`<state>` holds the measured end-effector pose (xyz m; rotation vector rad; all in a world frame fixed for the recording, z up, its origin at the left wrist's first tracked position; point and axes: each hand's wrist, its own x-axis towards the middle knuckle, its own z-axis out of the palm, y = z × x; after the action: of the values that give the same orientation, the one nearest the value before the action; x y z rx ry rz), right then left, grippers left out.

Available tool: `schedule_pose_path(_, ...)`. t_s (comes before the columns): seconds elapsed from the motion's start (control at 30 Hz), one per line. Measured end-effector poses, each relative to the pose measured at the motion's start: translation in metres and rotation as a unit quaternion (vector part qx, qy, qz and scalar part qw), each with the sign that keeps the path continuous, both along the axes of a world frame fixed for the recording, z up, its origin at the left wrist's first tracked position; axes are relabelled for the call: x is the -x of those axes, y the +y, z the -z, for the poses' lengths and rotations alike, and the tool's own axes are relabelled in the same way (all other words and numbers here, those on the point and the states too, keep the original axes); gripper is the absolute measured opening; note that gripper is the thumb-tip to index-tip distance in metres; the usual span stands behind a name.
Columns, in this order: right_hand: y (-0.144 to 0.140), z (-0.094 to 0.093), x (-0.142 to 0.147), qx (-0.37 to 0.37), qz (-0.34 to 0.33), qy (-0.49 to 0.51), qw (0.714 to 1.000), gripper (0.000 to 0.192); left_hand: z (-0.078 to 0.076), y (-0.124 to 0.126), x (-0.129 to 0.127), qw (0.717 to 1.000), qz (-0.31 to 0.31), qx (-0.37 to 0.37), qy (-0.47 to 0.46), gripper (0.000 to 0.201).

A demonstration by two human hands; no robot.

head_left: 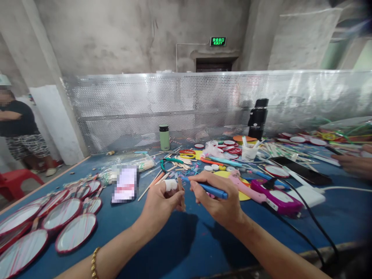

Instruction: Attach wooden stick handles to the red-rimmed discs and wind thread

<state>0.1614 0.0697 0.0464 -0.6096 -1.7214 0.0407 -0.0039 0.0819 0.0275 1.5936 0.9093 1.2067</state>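
Observation:
My left hand (162,203), with a white bandage on one finger, pinches a thin wooden stick (181,193) held upright above the blue table (180,240). My right hand (216,199) grips a blue pen-shaped tool (213,190) with its tip pointing left at the top of the stick. The two hands are close together, nearly touching. A gold bracelet (93,262) sits on my left wrist.
Several red-rimmed oval pieces (58,221) lie at the left. A purple glue gun (276,198) with a black cable, a phone (300,170), a green bottle (164,138), a white cup (249,152) and loose sticks crowd the table. Another person's hand (356,162) rests at right; a person stands far left.

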Motion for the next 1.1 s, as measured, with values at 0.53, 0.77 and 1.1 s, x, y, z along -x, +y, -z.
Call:
schedule_pose_path(0.53,0.0014,0.0011,-0.0001,0.010,-0.003,-0.006,1.000,0.013,-0.0058,-0.0037,-0.0026,1.000,0.003,0.004,-0.008,0.018)
schedule_pose_path(0.77,0.0010,0.0017,-0.0010,0.013,-0.009,-0.010,1.000,0.012,-0.0067,-0.0044,-0.0031,1.000,0.008,0.002,-0.007,0.020)
schedule_pose_path(1.1,0.0006,0.0011,-0.0005,0.006,-0.009,-0.012,1.000,0.013,-0.0040,-0.0022,-0.0029,1.000,0.009,-0.002,-0.005,0.018)
